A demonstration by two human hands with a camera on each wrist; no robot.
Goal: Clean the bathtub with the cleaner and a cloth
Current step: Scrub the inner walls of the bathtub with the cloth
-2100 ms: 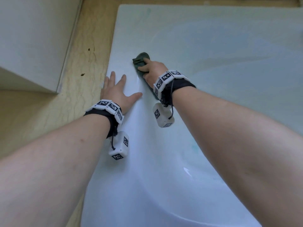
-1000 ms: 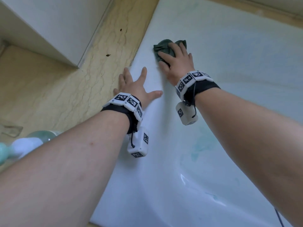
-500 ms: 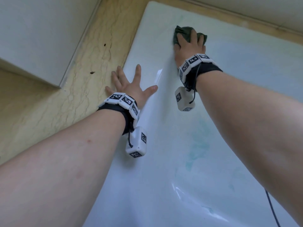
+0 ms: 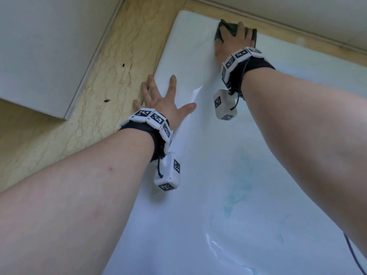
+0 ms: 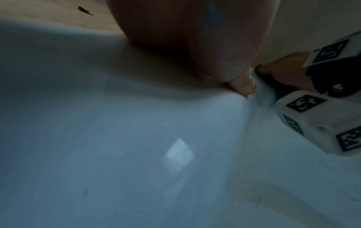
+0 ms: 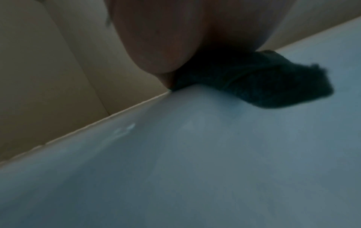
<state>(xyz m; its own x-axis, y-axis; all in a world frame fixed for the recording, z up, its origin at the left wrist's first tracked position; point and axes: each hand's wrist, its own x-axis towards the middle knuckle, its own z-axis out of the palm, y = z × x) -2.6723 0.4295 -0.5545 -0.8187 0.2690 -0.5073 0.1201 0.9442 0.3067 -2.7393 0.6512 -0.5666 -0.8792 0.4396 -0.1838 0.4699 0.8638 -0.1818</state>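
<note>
Nearest the viewer, both forearms reach out over the white bathtub point(image 4: 198, 225), whose inner wall carries pale teal smears, probably cleaner point(image 4: 238, 187) not yet wiped. Further out, the left hand point(image 4: 164, 104) lies flat with fingers spread, holding nothing, on the tub rim at its edge with the beige marbled floor point(image 4: 89, 116); it appears to brace the body so that the other arm can stretch. Farthest, the right hand point(image 4: 234, 40) presses its extended fingers down on the dark green cloth point(image 4: 224, 26), which lies bunched on the rim close to the corner, just short of the beige strip below the wall point(image 4: 297, 10). The right wrist view shows the cloth squashed between palm and rim, suiting a pressing wipe. Compared with half a second ago, the cloth and right hand sit nearer the far edge; two seconds ago they were beside the left hand, which has not shifted.
</note>
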